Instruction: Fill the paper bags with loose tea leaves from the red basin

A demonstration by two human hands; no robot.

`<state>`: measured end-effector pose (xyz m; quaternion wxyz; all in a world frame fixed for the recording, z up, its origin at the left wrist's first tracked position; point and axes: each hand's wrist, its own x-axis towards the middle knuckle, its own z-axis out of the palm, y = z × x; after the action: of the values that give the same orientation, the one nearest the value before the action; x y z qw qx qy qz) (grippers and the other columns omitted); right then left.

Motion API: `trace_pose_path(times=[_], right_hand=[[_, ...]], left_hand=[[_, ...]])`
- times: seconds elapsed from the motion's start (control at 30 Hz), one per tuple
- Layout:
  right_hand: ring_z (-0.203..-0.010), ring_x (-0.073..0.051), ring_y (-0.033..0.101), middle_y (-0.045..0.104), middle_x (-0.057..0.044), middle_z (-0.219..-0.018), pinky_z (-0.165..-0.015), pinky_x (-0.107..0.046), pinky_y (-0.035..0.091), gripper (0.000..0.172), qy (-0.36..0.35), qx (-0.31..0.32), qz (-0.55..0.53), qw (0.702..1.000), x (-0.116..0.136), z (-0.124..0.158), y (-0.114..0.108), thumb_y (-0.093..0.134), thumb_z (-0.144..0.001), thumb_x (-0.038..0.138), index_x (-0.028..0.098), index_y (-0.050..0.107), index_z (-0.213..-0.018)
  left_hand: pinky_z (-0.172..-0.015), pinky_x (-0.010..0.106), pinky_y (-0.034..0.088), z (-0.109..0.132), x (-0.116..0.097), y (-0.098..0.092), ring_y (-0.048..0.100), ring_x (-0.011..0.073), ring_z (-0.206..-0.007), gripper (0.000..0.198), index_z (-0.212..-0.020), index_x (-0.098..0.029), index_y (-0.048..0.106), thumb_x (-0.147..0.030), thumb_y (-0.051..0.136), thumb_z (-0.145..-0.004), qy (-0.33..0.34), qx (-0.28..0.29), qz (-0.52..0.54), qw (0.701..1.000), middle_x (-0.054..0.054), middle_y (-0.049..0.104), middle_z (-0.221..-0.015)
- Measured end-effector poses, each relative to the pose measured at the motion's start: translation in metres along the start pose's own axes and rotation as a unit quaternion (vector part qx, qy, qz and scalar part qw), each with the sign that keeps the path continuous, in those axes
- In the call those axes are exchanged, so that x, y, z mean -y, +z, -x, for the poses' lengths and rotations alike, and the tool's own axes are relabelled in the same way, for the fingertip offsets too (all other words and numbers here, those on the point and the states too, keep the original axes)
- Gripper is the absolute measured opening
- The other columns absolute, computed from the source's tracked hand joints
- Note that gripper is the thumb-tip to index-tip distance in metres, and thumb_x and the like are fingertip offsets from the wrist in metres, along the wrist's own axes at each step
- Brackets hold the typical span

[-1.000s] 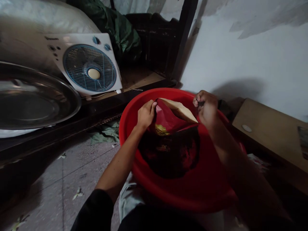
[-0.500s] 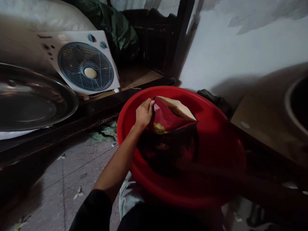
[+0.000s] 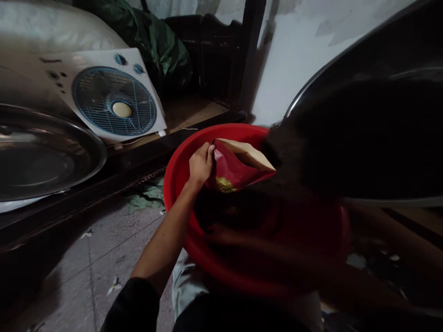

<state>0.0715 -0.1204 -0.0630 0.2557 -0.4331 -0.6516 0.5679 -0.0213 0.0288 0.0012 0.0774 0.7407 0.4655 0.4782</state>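
Observation:
A red paper bag (image 3: pixel 238 168) with a tan inside and a yellow print stands with its mouth gaping in a large red plastic tub (image 3: pixel 175 184). My left hand (image 3: pixel 202 162) pinches the bag's upper left corner, thumb on the front. Deep shadow covers my right hand (image 3: pixel 221 234), which reaches across the tub to the bag's lower part; its fingers cannot be made out. Close beside the bag's mouth, on the right, hangs a big dark metal basin (image 3: pixel 363 138), tilted, with a blurred dark patch at its near lip.
On the left, a white box fan (image 3: pixel 119 99) and a shiny steel basin (image 3: pixel 51 157) stand on a low wooden platform. A green cloth bundle (image 3: pixel 162 46) lies behind. Under the dark basin shows what looks like another person's forearm (image 3: pixel 398 233). White scraps dot the tiled floor (image 3: pixel 114 258).
The dark basin has swung in from the right, up to the bag. My right hand has come into view low by the bag. My left hand keeps its hold on the corner.

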Motion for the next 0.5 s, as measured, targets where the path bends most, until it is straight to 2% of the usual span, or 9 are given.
trace_pose_path(times=[0.07, 0.13, 0.23, 0.3, 0.37, 0.43, 0.5], right_hand=[[-0.056, -0.009, 0.051, 0.058, 0.006, -0.063, -0.052, -0.022, 0.041, 0.030, 0.032, -0.002, 0.041, 0.999, 0.001, 0.003, -0.004, 0.066, -0.085, 0.038, 0.018, 0.060, -0.065], [-0.051, -0.008, 0.043, 0.047, 0.007, -0.050, -0.050, -0.022, 0.031, 0.030, 0.039, -0.041, 0.072, 0.996, 0.016, 0.011, -0.019, 0.066, -0.078, 0.032, 0.018, 0.053, -0.055], [-0.059, -0.010, 0.049, 0.053, 0.005, -0.059, -0.056, -0.023, 0.033, 0.019, -0.015, -0.186, 0.104, 0.977, 0.053, 0.028, -0.055, 0.059, -0.080, 0.031, 0.018, 0.058, -0.066], [-0.060, -0.011, 0.048, 0.052, 0.004, -0.061, -0.057, -0.023, 0.034, 0.023, -0.069, -0.318, 0.129, 0.937, 0.078, 0.037, -0.081, 0.059, -0.084, 0.036, 0.018, 0.058, -0.069], [-0.060, -0.011, 0.047, 0.050, 0.004, -0.061, -0.058, -0.023, 0.035, 0.028, -0.126, -0.422, 0.137, 0.887, 0.097, 0.037, -0.106, 0.060, -0.086, 0.039, 0.019, 0.056, -0.068], [-0.059, -0.010, 0.046, 0.048, 0.005, -0.060, -0.059, -0.023, 0.037, 0.030, -0.180, -0.477, 0.128, 0.851, 0.108, 0.027, -0.129, 0.061, -0.088, 0.040, 0.020, 0.053, -0.067], [-0.060, -0.011, 0.047, 0.048, 0.005, -0.060, -0.061, -0.024, 0.040, 0.029, -0.212, -0.478, 0.119, 0.844, 0.112, 0.011, -0.148, 0.062, -0.088, 0.039, 0.020, 0.053, -0.067]], left_hand=[[-0.064, 0.027, 0.036, 0.000, 0.000, 0.000, 0.055, 0.0161, -0.067, 0.057, -0.078, -0.021, 0.053, -0.062, 0.021, -0.100, 0.001, 0.000, 0.003, 1.000, 0.003, 0.061, -0.074], [-0.064, 0.027, 0.035, 0.000, -0.001, 0.000, 0.054, 0.0159, -0.067, 0.058, -0.078, -0.020, 0.053, -0.062, 0.020, -0.100, 0.002, 0.001, 0.008, 1.000, 0.003, 0.060, -0.073], [-0.065, 0.027, 0.036, 0.001, -0.002, 0.002, 0.054, 0.0159, -0.067, 0.060, -0.080, -0.020, 0.054, -0.063, 0.018, -0.099, 0.003, 0.004, 0.013, 1.000, 0.004, 0.060, -0.073], [-0.065, 0.028, 0.038, 0.001, -0.003, 0.003, 0.055, 0.0161, -0.067, 0.061, -0.082, -0.020, 0.056, -0.064, 0.018, -0.099, 0.005, 0.008, 0.017, 1.000, 0.004, 0.060, -0.074], [-0.065, 0.029, 0.038, 0.001, -0.003, 0.003, 0.055, 0.0166, -0.066, 0.061, -0.083, -0.020, 0.056, -0.064, 0.018, -0.099, 0.008, 0.013, 0.020, 1.000, 0.004, 0.060, -0.074], [-0.065, 0.029, 0.039, 0.001, -0.003, 0.003, 0.055, 0.0171, -0.066, 0.060, -0.083, -0.020, 0.057, -0.063, 0.018, -0.099, 0.009, 0.016, 0.022, 1.000, 0.005, 0.060, -0.073], [-0.065, 0.029, 0.038, 0.001, -0.003, 0.003, 0.055, 0.0172, -0.066, 0.061, -0.082, -0.019, 0.056, -0.064, 0.018, -0.099, 0.010, 0.015, 0.021, 1.000, 0.005, 0.059, -0.073]])
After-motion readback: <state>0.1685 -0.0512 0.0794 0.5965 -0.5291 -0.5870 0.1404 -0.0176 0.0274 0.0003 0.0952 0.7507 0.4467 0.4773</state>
